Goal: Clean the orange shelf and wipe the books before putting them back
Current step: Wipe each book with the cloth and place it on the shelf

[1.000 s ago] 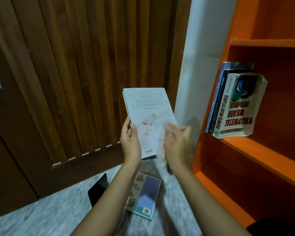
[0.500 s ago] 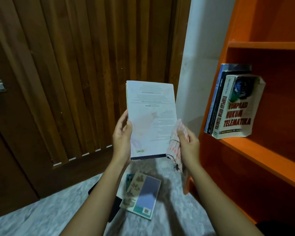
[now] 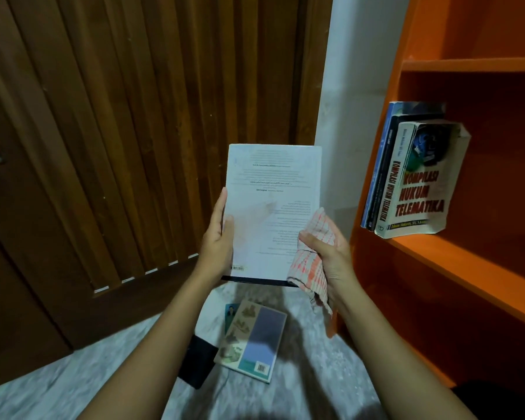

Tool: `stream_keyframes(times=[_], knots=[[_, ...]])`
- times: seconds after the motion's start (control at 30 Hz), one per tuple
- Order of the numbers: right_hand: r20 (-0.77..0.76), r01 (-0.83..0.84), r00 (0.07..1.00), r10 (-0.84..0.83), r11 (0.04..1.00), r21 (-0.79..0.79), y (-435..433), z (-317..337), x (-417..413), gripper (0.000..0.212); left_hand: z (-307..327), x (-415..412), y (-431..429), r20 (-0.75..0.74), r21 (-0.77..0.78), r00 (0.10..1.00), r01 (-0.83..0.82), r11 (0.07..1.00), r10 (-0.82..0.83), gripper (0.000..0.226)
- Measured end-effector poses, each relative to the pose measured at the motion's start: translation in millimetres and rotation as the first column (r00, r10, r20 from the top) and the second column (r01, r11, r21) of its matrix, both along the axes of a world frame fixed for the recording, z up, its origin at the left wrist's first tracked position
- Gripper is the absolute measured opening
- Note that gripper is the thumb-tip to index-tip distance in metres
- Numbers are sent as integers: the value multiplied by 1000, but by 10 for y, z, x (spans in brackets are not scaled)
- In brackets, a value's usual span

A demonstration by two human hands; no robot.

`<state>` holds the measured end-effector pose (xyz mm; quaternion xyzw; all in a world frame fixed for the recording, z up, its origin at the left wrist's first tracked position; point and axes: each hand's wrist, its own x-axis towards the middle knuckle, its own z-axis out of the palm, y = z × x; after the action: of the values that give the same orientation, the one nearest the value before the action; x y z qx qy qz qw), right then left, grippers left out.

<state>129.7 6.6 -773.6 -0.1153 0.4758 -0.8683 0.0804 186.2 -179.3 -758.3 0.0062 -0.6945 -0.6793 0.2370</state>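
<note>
I hold a white paperback book [image 3: 272, 207] upright in front of me, back cover facing me. My left hand [image 3: 219, 244] grips its left edge. My right hand [image 3: 328, 253] holds a white and orange checked cloth [image 3: 314, 262] pressed against the book's lower right edge. To the right stands the orange shelf [image 3: 473, 268]. On its middle board several books lean left, the nearest a white one titled "Kompilasi Hukum Telematika" [image 3: 419, 180].
On the pale marbled floor [image 3: 73, 386] below my hands lie a book with a blue-grey and beige cover [image 3: 255, 338] on top of another, and a black flat object [image 3: 196, 362]. A dark wooden slatted door [image 3: 119, 131] fills the left. A white wall strip [image 3: 355, 101] separates door and shelf.
The book has been turned upright and raised. My right hand has moved from rubbing the cover's middle to the lower right edge, with the cloth now plainly visible.
</note>
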Motion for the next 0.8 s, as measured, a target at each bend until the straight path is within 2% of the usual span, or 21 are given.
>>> stream_keyframes(times=[0.1,0.2,0.33,0.43,0.53,0.67,0.8], knots=[[-70,102,993,-96,991,90,-20,65,36,60,-53,-49,-5,54,-211,995,-67,975,80,56],[-238,243,952,-191,947,212,-50,102,77,56,-13,-87,58,53,-380,980,-157,912,190,62],[-448,385,873,-192,835,392,-132,59,175,59,120,-147,235,-53,-454,979,-200,868,198,65],[-556,500,812,-176,701,509,-238,-48,288,61,254,-167,319,-44,-369,973,-226,902,226,77],[-710,630,696,-110,567,530,-297,-177,375,59,265,-151,297,-36,-298,947,-316,901,321,91],[-778,673,628,-15,513,533,-341,-313,401,63,186,-134,232,-33,-307,922,-377,874,386,84],[-845,762,528,86,391,516,-391,-310,398,66,234,-117,252,2,-263,884,-451,853,468,79]])
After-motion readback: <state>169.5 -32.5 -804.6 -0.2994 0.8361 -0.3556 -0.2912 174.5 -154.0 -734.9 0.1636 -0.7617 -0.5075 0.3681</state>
